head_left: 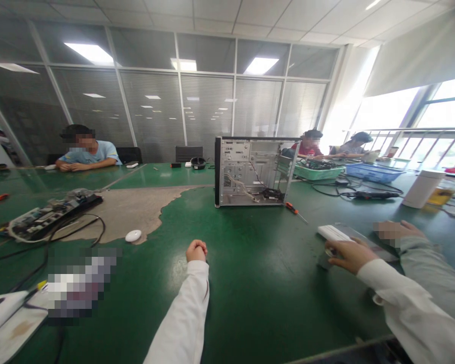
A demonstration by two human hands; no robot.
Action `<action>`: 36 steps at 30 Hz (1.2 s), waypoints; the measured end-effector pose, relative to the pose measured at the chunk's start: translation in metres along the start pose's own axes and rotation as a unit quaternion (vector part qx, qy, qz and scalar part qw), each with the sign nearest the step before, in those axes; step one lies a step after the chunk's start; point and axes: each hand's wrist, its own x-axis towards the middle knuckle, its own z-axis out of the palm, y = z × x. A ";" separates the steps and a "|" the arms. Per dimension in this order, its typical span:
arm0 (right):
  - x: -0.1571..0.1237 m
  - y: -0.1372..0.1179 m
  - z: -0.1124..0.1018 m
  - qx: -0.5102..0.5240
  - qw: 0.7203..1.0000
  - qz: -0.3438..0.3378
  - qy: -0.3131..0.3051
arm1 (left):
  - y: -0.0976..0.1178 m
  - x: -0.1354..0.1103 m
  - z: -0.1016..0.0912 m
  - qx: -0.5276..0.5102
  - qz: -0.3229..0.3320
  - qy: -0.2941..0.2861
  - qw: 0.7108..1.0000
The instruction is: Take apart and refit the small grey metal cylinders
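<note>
My left hand point(196, 251) rests on the green tabletop in a loose fist, and I see nothing in it. Out to the right, my right hand point(352, 254) is curled over a white block-shaped thing point(332, 233) on the table; its exact kind is unclear. A flat grey piece point(375, 243) lies beside it, partly covered by the hand. Ahead stands an open computer case point(256, 172), upright, its side panel off and cables inside. A screwdriver point(296, 211) with an orange handle lies at the case's lower right corner.
Another person's hand and grey sleeve point(420, 253) lie close to my right arm. A white bottle point(423, 188), a green basket point(318, 172) and a blue basket point(375, 172) stand right. Electronic parts point(53, 215) with cables and a round white object point(133, 235) lie left. Other people sit farther back.
</note>
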 end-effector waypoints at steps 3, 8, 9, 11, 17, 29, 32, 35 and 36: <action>0.021 -0.054 -0.016 0.036 0.996 -0.071 -0.031 | 0.000 0.001 0.000 0.000 -0.001 -0.008 1.000; 0.054 -0.153 -0.027 0.122 0.976 -0.177 -0.034 | -0.002 0.003 -0.001 0.009 -0.008 -0.018 1.000; 0.060 -0.171 -0.026 0.128 0.972 -0.192 -0.031 | -0.002 0.003 -0.002 0.012 -0.009 -0.020 1.000; 0.069 -0.201 -0.021 0.133 0.966 -0.221 -0.034 | -0.001 0.002 -0.002 0.020 -0.013 -0.025 0.999; 0.080 -0.248 -0.002 0.137 0.954 -0.264 -0.040 | 0.000 -0.001 0.000 0.032 -0.013 -0.034 0.999; 0.057 -0.227 0.029 0.421 0.882 -0.204 0.063 | 0.002 -0.010 0.007 0.105 0.013 -0.094 0.990; 0.066 -0.223 0.042 0.521 0.835 -0.151 0.092 | 0.000 -0.009 0.006 0.135 0.026 -0.103 0.985; 0.079 -0.213 0.061 0.628 0.773 -0.013 0.086 | -0.003 -0.007 0.005 0.164 0.039 -0.102 0.981; 0.083 -0.210 0.067 0.662 0.745 0.039 0.073 | -0.004 -0.007 0.005 0.173 0.042 -0.101 0.979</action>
